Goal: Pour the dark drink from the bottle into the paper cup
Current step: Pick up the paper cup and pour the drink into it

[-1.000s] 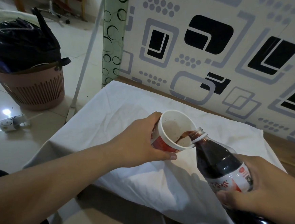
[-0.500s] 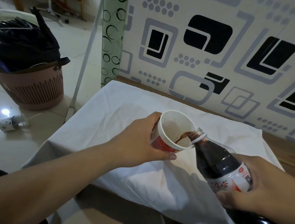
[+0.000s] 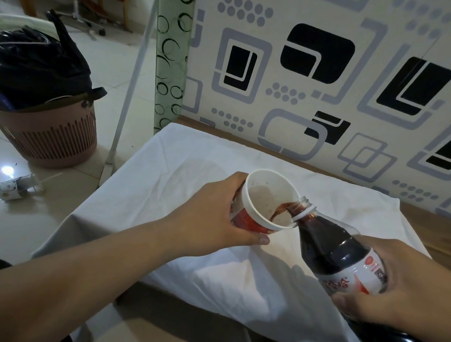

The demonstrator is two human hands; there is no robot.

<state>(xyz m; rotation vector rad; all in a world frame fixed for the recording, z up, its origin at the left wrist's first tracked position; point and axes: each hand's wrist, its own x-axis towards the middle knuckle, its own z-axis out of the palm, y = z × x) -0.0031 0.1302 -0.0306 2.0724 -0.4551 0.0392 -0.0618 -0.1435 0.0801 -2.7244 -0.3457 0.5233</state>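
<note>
1. The left hand (image 3: 216,218) is wrapped around the side of the paper cup (image 3: 266,201), thumb on the near wall and the other fingers behind it, holding it tilted with its mouth toward the right, above the white cloth (image 3: 181,167) on the tabletop.
2. The right hand (image 3: 404,284) is closed around the labelled middle of the bottle (image 3: 339,250), near and to the right of the cup.
3. The bottle slants up to the left, and its uncapped neck rests at the right edge of the cup's rim.
4. A stream of dark drink (image 3: 279,211) runs from the neck down the cup's inner wall; pale foam lies at the bottom.
5. Far left on the floor stands a pink bin (image 3: 51,135) with a black bag (image 3: 30,66) in it.
</note>
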